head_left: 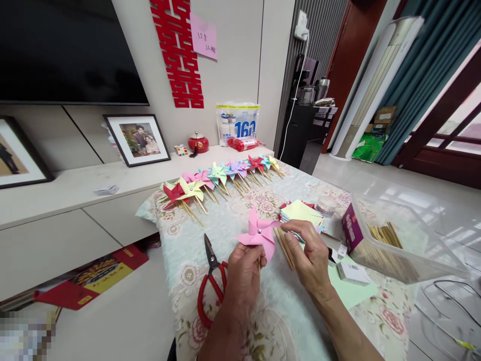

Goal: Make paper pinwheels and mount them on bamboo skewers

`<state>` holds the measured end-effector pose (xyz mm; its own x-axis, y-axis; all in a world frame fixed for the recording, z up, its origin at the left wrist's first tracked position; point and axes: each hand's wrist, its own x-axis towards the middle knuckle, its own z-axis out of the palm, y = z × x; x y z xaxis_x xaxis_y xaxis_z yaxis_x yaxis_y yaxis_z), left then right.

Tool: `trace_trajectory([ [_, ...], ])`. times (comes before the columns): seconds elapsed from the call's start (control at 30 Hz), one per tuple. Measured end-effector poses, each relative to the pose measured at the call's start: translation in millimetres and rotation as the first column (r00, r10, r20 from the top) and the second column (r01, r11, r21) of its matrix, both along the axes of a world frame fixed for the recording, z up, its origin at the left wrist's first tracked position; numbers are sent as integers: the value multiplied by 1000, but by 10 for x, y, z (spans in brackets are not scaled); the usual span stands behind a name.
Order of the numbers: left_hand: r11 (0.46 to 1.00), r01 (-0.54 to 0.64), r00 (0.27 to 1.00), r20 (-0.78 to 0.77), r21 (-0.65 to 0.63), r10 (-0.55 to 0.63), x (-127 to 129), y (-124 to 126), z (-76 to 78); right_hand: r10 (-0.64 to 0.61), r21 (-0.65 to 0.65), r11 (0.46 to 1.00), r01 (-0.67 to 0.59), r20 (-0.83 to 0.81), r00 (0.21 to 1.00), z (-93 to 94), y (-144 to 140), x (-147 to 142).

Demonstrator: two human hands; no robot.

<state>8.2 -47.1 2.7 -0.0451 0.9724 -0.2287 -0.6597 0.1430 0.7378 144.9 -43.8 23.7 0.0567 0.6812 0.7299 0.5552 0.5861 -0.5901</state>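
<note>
My left hand (244,271) is closed around the thin stick of a pink paper pinwheel (257,233), just below its vanes. A round metal pin sits at the pinwheel's centre. My right hand (310,253) is at the pinwheel's right side, its index fingertip at the tip of one vane and the thumb a little apart below. Under that hand lie several loose wooden sticks (285,248). Red-handled scissors (212,281) lie with blades apart, left of my left hand. Finished pinwheels (191,189) in several colours lie in a row along the table's far side.
Behind my right hand is a stack of coloured paper (302,213), near a small round clear container (326,205). A clear plastic box (398,260) holds many sticks at the right. A small white box (353,273) rests on green paper (349,296). Floral cloth (278,326) covers the table.
</note>
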Motion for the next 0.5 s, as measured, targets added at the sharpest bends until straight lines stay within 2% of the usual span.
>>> trace_trajectory([
  [0.13,999,-23,995,92,-27,25,-43,20,14,56,-75,996,-53,38,998,-52,24,-37],
  [0.3,1000,-12,993,115,-3,13,-33,26,-17,122,-87,990,-115,79,989,-72,38,-75],
  [0.5,998,10,995,103,58,-16,-17,11,25,170,-108,981,-159,98,981,-71,39,-92],
])
